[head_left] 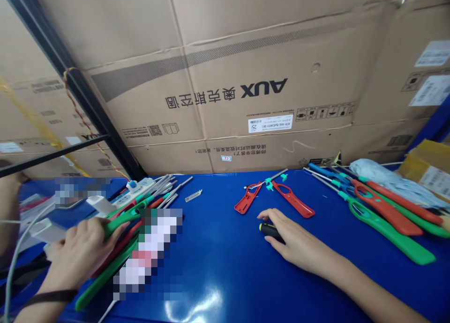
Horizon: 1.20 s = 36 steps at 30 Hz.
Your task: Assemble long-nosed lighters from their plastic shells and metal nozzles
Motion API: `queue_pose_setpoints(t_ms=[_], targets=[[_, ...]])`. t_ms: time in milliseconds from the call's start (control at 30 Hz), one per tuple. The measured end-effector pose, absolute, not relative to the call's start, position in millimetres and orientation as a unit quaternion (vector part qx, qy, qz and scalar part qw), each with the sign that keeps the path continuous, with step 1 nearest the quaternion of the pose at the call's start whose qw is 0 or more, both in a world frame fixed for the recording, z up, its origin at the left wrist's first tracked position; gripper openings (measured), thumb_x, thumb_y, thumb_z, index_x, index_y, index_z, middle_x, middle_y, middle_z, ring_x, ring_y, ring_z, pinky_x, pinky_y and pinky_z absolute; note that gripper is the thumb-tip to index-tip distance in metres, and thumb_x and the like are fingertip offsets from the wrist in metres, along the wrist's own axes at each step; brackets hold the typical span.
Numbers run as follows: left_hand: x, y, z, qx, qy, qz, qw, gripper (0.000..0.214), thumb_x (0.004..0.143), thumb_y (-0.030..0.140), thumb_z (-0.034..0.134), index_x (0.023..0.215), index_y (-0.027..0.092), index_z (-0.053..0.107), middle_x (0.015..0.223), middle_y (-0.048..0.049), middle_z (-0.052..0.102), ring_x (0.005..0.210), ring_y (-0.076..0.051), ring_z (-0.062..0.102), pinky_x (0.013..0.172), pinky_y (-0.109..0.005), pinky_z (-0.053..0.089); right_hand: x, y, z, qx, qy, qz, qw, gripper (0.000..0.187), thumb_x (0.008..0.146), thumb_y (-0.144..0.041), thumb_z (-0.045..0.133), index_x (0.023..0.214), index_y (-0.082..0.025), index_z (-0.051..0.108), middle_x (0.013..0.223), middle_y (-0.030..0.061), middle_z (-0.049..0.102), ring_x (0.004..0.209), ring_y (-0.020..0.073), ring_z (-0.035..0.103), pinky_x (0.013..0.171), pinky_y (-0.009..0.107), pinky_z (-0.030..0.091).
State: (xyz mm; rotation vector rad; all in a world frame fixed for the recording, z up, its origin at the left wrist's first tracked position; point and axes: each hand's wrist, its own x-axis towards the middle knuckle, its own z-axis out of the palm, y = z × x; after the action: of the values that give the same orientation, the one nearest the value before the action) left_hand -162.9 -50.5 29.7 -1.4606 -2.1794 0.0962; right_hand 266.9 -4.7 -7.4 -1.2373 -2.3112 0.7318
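Observation:
My left hand (pixel 79 245) is closed round a green long-reach lighter (pixel 117 223) in the pile on the left, where more green and red lighters lie. On the right, my right hand (pixel 295 241) curls over a black screwdriver (pixel 272 231) with a yellow end, low on the table; its shaft is hidden. Beyond that hand lie two red lighter shell halves, the left half (pixel 246 201) and the right half (pixel 295 202). Small teal parts (pixel 270 183) and a metal tube (pixel 279 174) sit between the halves at the top.
Several assembled lighters (pixel 390 208) lie at the right, beside a pale blue plastic bag (pixel 390 177) and a carton (pixel 429 166). A white power strip (pixel 135 191) and cables are at left. Large cardboard boxes (pixel 218 88) rise behind the blue table (pixel 211 262). Another person's arm (pixel 9 215) shows far left.

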Motion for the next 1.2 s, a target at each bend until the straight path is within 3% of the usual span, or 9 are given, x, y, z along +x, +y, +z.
queue_pose_setpoints(t_ms=[100, 167, 400, 500, 600, 733, 967, 1033, 1200], targets=[[-132.5, -32.0, 19.9, -0.489, -0.794, -0.021, 0.359, 0.042, 0.091, 0.05, 0.03, 0.099, 0.014, 0.051, 0.098, -0.0143, 0.061, 0.093, -0.034, 0.055, 0.076, -0.044, 0.043, 267.9, -3.8, -6.2, -0.456, -0.833, 0.244, 0.196, 0.035, 0.081, -0.01, 0.047, 0.113, -0.026, 0.047, 0.111, 0.0058, 0.054, 0.103, 0.0219, 0.056, 0.088, 0.039, 0.046], [-101.3, -18.9, 15.5, -0.553, -0.751, -0.056, 0.357, 0.044, 0.091, 0.05, 0.036, 0.103, 0.011, 0.054, 0.106, -0.0183, 0.057, 0.094, -0.035, 0.054, 0.079, -0.045, 0.042, 269.1, -1.1, -5.2, -0.467, -0.831, 0.228, 0.198, 0.033, 0.082, -0.011, 0.048, 0.112, -0.025, 0.048, 0.111, 0.0065, 0.054, 0.103, 0.0222, 0.056, 0.088, 0.039, 0.046], [28.9, 21.9, 1.4, -0.778, -0.602, -0.138, 0.113, 0.036, 0.091, 0.047, 0.045, 0.107, 0.016, 0.056, 0.111, -0.0134, 0.056, 0.104, -0.031, 0.051, 0.086, -0.045, 0.039, 280.2, 20.6, -5.0, -0.562, -0.794, 0.111, 0.207, 0.018, 0.089, -0.029, 0.049, 0.104, -0.02, 0.053, 0.11, 0.0106, 0.06, 0.107, 0.0287, 0.055, 0.088, 0.045, 0.044], [65.8, 37.5, -8.8, -0.797, -0.584, -0.127, 0.085, 0.045, 0.088, 0.053, 0.048, 0.109, 0.014, 0.055, 0.105, -0.0129, 0.059, 0.099, -0.03, 0.054, 0.082, -0.043, 0.043, 291.9, 33.9, -8.6, -0.647, -0.741, 0.025, 0.178, 0.028, 0.085, -0.025, 0.052, 0.112, -0.016, 0.053, 0.113, 0.015, 0.059, 0.106, 0.0336, 0.054, 0.083, 0.046, 0.045], [83.8, 47.9, -13.0, -0.802, -0.582, -0.113, 0.075, 0.034, 0.09, 0.041, 0.051, 0.106, 0.012, 0.055, 0.103, -0.0142, 0.06, 0.095, -0.029, 0.057, 0.078, -0.04, 0.045, 304.7, 45.8, -12.9, -0.694, -0.704, 0.037, 0.147, 0.034, 0.081, -0.021, 0.056, 0.114, -0.013, 0.052, 0.108, 0.0175, 0.061, 0.102, 0.0329, 0.058, 0.079, 0.041, 0.046], [84.1, 45.8, -8.4, -0.807, -0.579, -0.098, 0.061, 0.019, 0.088, 0.026, 0.053, 0.102, 0.013, 0.055, 0.098, -0.0131, 0.063, 0.092, -0.026, 0.06, 0.077, -0.036, 0.045, 315.2, 54.7, -12.4, -0.713, -0.683, 0.056, 0.151, 0.034, 0.078, -0.015, 0.056, 0.112, -0.014, 0.052, 0.097, 0.0133, 0.068, 0.092, 0.0273, 0.065, 0.071, 0.032, 0.046], [37.9, 2.3, -1.8, -0.796, -0.594, -0.111, 0.043, 0.022, 0.088, 0.026, 0.05, 0.107, 0.017, 0.058, 0.101, -0.0109, 0.067, 0.095, -0.027, 0.064, 0.084, -0.042, 0.044, 311.9, 48.7, -0.7, -0.728, -0.655, 0.089, 0.183, 0.037, 0.075, -0.019, 0.059, 0.111, -0.015, 0.052, 0.091, 0.0092, 0.07, 0.087, 0.0259, 0.067, 0.066, 0.03, 0.046], [16.5, -12.3, -2.7, -0.786, -0.606, -0.122, 0.029, 0.026, 0.09, 0.03, 0.047, 0.11, 0.017, 0.057, 0.099, -0.0101, 0.068, 0.09, -0.026, 0.066, 0.081, -0.042, 0.047, 309.6, 45.3, 1.9, -0.724, -0.653, 0.101, 0.2, 0.036, 0.075, -0.018, 0.058, 0.111, -0.016, 0.052, 0.091, 0.0084, 0.071, 0.087, 0.0269, 0.067, 0.068, 0.032, 0.047], [-34.9, -40.1, -1.8, -0.721, -0.633, -0.233, -0.155, 0.041, 0.086, 0.05, 0.05, 0.111, 0.02, 0.061, 0.099, -0.0057, 0.071, 0.091, -0.023, 0.067, 0.08, -0.035, 0.054, 305.6, 39.4, 4.0, -0.679, -0.662, 0.115, 0.295, 0.034, 0.072, -0.018, 0.06, 0.106, -0.018, 0.054, 0.089, 0.0057, 0.07, 0.086, 0.0261, 0.067, 0.074, 0.036, 0.05]])
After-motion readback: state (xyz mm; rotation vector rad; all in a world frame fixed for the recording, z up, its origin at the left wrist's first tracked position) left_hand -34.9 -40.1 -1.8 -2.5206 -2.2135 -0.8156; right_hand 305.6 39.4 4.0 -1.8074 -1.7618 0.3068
